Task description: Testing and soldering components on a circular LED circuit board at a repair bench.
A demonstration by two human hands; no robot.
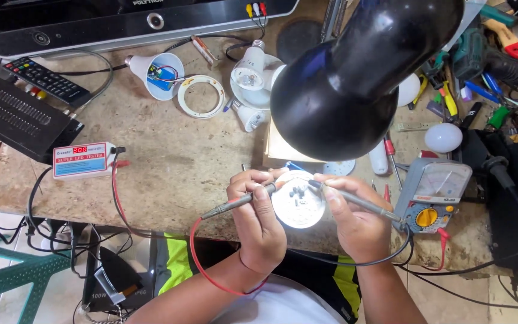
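Note:
A round white LED board lies between my hands at the bench's front edge. My left hand grips a grey test probe with a red lead, tip toward the board's centre. My right hand grips a second grey probe with a black lead, its tip on the board from the right. Both leads hang down below the bench edge.
A black desk lamp shade hangs over the bench. An analogue multimeter sits to the right, a small white tester box to the left. Opened bulb shells, a white ring, bulbs, hand tools and a remote lie behind.

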